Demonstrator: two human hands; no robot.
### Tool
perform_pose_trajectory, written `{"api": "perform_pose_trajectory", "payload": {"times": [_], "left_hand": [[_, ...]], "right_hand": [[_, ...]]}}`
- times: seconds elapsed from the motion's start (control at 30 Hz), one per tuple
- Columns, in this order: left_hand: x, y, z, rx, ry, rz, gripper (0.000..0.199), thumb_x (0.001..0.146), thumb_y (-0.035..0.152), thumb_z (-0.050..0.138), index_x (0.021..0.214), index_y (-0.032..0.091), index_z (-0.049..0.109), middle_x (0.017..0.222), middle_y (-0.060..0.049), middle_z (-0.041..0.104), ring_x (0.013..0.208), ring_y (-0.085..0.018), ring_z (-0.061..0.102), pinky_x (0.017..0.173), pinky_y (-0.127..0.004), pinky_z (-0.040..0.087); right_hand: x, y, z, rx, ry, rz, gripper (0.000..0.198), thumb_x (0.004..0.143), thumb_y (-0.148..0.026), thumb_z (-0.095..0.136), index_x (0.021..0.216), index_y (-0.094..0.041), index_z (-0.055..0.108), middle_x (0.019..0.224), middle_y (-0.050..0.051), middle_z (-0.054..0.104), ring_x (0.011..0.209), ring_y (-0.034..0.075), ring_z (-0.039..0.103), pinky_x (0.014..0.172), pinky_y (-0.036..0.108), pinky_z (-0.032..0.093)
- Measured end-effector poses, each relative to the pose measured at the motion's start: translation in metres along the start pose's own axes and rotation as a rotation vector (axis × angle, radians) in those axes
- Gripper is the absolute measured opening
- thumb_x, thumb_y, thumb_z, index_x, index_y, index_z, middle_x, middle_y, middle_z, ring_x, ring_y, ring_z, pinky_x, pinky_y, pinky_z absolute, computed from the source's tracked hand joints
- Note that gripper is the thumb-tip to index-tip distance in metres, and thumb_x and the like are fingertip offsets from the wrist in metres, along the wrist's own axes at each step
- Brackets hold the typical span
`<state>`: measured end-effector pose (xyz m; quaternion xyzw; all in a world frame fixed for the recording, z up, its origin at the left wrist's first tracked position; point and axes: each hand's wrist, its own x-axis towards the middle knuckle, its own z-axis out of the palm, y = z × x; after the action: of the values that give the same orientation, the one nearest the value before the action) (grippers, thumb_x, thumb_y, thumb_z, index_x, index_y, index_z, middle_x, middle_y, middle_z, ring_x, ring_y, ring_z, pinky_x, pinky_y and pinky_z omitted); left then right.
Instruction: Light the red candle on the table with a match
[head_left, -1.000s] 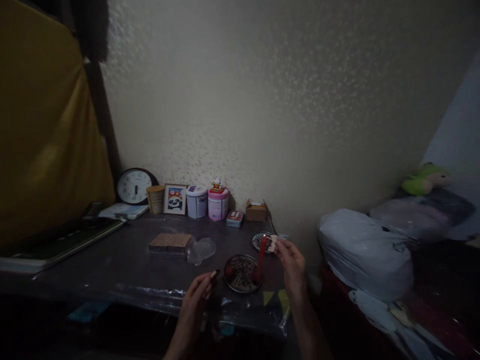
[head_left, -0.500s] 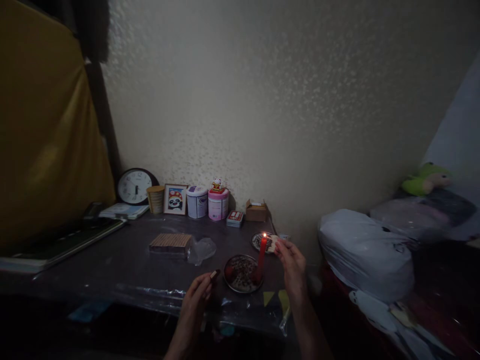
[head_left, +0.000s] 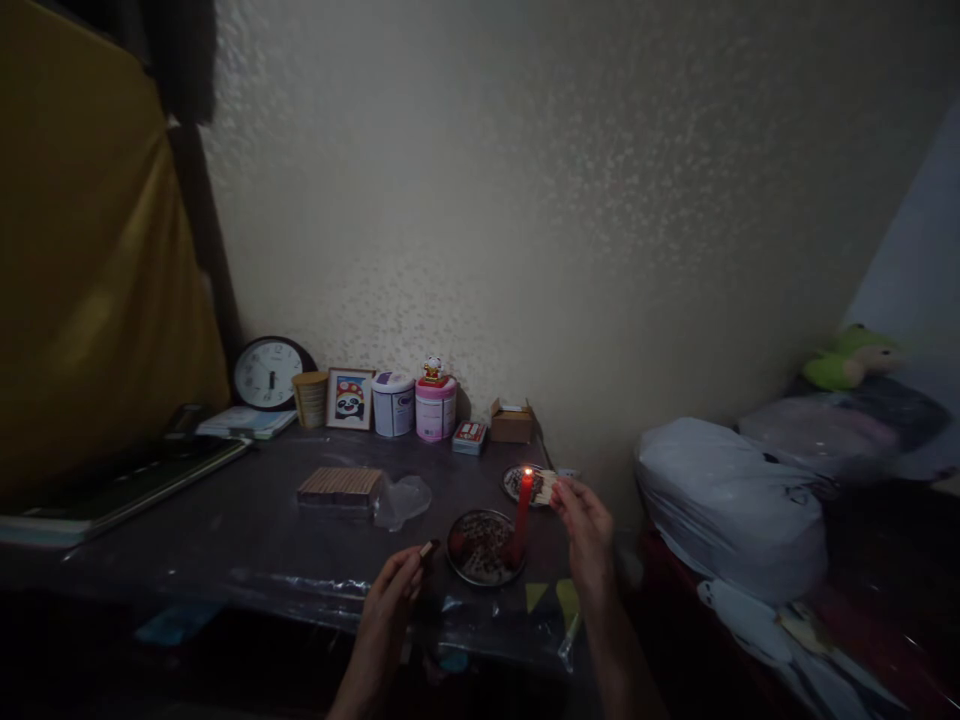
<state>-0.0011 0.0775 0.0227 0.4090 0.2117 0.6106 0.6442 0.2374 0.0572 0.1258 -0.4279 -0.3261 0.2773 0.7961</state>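
Observation:
A lit red candle (head_left: 523, 515) stands upright on a round metal dish (head_left: 486, 578) whose inside is spotted dark. Just right of the flame, my right hand (head_left: 587, 520) pinches a fanned bunch of matchsticks (head_left: 547, 487), their dark heads toward the candle and unlit. My left hand (head_left: 394, 582) is closed on a small matchbox (head_left: 428, 549), held left of the dish; the fingers cover most of it. Behind the candle lies a second spotted dish (head_left: 513, 482), partly hidden by the matchsticks.
On the table (head_left: 262, 520) sit a striped pack of small boxes (head_left: 340, 487) and crumpled clear plastic (head_left: 403, 502). Along the wall stand a clock (head_left: 268, 373), a panda picture (head_left: 350, 398), two tins (head_left: 436, 410), and a cardboard box (head_left: 511, 423). White bags (head_left: 731, 500) lie to the right.
My right hand has drawn the matchsticks slightly right, away from the flame, and their dark heads show more clearly. The left hand has hardly moved.

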Motion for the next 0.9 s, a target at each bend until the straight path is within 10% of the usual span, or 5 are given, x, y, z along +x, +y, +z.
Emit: {"api": "perform_pose_trajectory", "payload": {"times": [0.9], "left_hand": [[-0.002,0.009,0.009,-0.033,0.045,-0.04,0.049,0.068,0.051,0.088,0.096,0.015,0.07,0.109,-0.012,0.058,0.109,-0.031,0.046,0.085,-0.028,0.042]], "right_hand": [[0.009,-0.033,-0.015,0.206,0.146,0.081,0.051,0.043,-0.038,0.082,0.076,-0.01,0.055,0.072,-0.001,0.055,0.066,0.006,0.052,0.059,0.016,0.047]]}}
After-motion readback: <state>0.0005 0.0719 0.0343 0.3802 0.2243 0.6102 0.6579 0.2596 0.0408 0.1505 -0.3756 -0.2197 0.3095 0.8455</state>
